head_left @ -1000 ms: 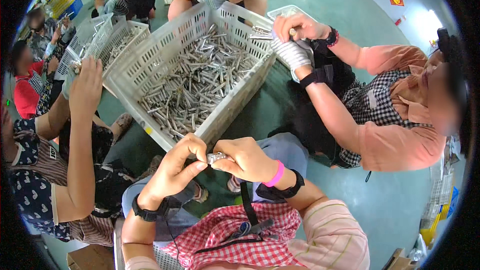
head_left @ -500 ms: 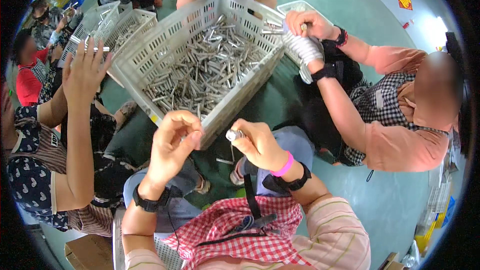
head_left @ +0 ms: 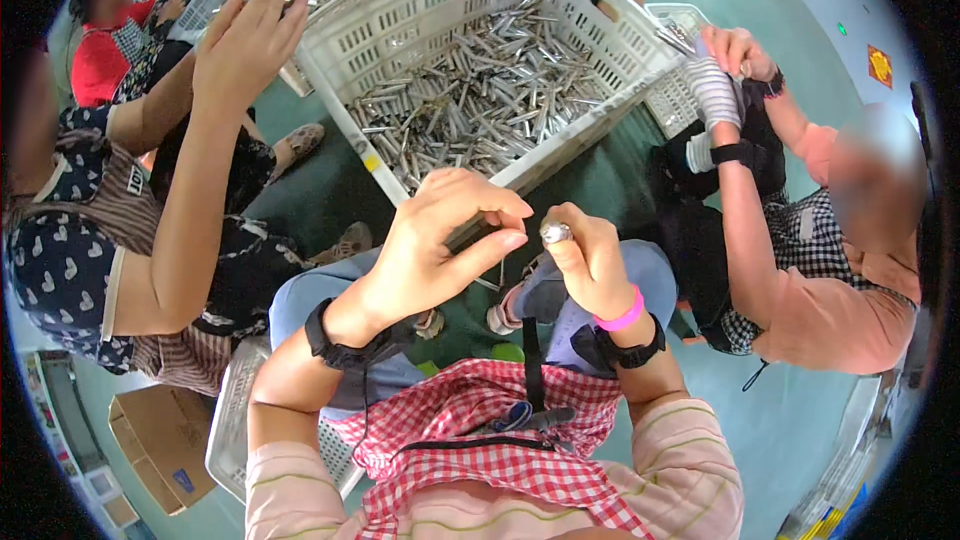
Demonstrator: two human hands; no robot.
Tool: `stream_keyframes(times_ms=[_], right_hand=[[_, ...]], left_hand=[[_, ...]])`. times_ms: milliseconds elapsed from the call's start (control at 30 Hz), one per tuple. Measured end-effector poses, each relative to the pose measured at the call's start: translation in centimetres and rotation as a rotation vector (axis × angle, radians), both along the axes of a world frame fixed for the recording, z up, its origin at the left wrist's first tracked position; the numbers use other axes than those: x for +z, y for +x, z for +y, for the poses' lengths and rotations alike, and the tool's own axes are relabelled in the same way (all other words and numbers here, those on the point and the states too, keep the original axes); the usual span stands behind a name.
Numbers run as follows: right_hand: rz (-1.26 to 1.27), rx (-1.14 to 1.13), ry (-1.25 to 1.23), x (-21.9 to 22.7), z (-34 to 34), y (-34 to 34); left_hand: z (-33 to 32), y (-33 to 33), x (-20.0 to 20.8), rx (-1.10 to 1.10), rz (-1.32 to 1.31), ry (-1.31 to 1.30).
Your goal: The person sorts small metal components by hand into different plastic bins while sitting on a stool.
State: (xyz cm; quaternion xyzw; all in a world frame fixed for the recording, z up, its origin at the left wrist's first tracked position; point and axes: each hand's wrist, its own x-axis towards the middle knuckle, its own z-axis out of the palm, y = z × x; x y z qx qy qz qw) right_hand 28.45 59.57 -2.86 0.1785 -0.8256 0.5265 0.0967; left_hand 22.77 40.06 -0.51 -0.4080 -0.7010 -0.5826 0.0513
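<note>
My right hand (head_left: 590, 260) is closed around a shiny metal tube-like piece (head_left: 555, 232), its rounded end showing past the thumb. Close by on the left, my left hand (head_left: 435, 240) has thumb and forefinger apart, their tips near that piece but not on it. I see nothing between them; the other fingers are partly hidden. Just beyond both hands is a large white plastic crate (head_left: 365, 145) holding a heap of short silvery metal tubes (head_left: 480, 90).
At the left a co-worker's raised hand (head_left: 245, 45) holds metal pieces. Another co-worker's striped glove (head_left: 712, 90) is by the crate's right corner. White baskets (head_left: 675, 105) stand beyond. A cardboard box (head_left: 160, 440) and white basket (head_left: 225, 440) lie at lower left.
My left thumb and forefinger have parted from a pinch, and that hand has moved right, toward my right hand. My right hand keeps its metal piece. The whole view has shifted.
</note>
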Motion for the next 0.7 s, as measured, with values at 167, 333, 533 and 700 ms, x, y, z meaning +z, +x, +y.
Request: stream_keyframes(times_ms=[167, 333, 533, 700], right_hand=[[-0.024, -0.001, 0.05, -0.2, -0.4, 0.7], [0.01, -0.015, 0.13, -0.1, -0.8, 0.7], [0.079, -0.024, 0.19, -0.6, -0.6, 0.5], [0.087, -0.036, 0.275, -0.7, -0.6, 0.6]], left_hand=[[-0.6, 0.9, -0.2, 0.115, 0.189, -0.109], [-1.0, 1.4, -0.2, 0.136, 0.317, -0.126], [-1.1, 1.4, -0.1, 0.124, 0.349, -0.166], [-1.0, 1.3, -0.5, 0.147, 0.392, -0.18]])
